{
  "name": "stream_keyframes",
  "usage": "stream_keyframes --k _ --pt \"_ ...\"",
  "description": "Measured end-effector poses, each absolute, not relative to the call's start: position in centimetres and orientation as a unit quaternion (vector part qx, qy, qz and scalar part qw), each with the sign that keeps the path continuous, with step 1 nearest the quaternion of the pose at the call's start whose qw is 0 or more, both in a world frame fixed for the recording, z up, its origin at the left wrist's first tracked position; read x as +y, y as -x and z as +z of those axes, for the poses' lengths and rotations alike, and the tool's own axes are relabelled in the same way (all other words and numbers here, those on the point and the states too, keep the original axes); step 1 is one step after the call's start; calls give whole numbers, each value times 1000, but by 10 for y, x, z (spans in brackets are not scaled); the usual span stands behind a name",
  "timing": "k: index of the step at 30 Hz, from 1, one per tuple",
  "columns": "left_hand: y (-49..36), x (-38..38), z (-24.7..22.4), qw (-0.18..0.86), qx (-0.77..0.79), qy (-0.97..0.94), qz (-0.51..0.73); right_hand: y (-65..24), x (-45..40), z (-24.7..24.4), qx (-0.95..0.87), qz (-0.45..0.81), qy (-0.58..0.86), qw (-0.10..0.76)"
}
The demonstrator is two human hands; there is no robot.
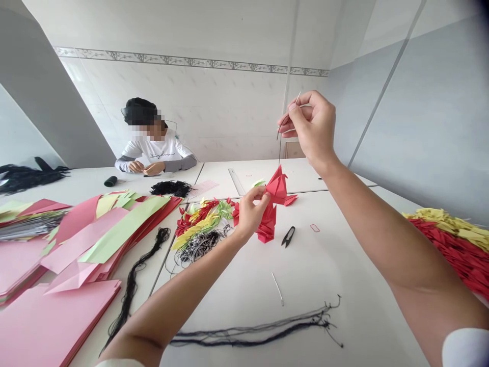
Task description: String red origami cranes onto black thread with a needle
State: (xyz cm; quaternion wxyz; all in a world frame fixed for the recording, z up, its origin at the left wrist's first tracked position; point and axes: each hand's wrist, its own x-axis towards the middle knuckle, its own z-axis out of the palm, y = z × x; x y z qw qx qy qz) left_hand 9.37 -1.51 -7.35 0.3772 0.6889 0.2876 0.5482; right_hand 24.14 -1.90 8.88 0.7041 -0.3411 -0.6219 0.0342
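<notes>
Table: white table [324, 295], running beneath everything in view.
Pink paper sheets [49, 326]: stacked left of the red origami figure [273, 201].
Seated person [155, 148]: well beyond the figure.
Left hand [250, 214]: at the figure, fingers clamped on it, holding it over the table.
Right hand [311, 125]: above the figure, fingertips pressed together on a steel needle [289, 114].
Dark thread [280, 148]: hanging from the needle down to the figure.
Thread snips [288, 236]: lying just right of the figure.

1 L hand [250, 214], 1 R hand [311, 127], 2 needles [277, 288], 1 pr snips [288, 236], 1 ruler [237, 181].
</notes>
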Motion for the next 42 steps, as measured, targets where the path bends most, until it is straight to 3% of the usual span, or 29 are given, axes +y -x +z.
stream_keyframes --k 4,7,16,23,30,33,37,42 --pt "-88 -18 -79 298 310 -721 543 -244 -21 90 -617 25 339 710" --pt "-82 -13 -88 300 286 -751 514 -247 -20 91 -615 13 340 711" --pt "-71 2 -100 584 239 -677 378 -262 4 91 -603 35 332 724" --pt "-81 13 -96 629 292 -617 371 -276 32 88 -580 74 350 732" --pt "-71 37 -88 540 328 -637 442 -288 28 83 -565 77 328 753" --pt "-62 39 -72 426 347 -701 455 -304 24 73 -564 66 331 754" --pt "-59 38 -67 194 377 -866 267 -325 13 29 -522 70 388 756" --pt "-68 31 -104 212 361 -899 127 -332 -17 -67 -490 215 489 689"
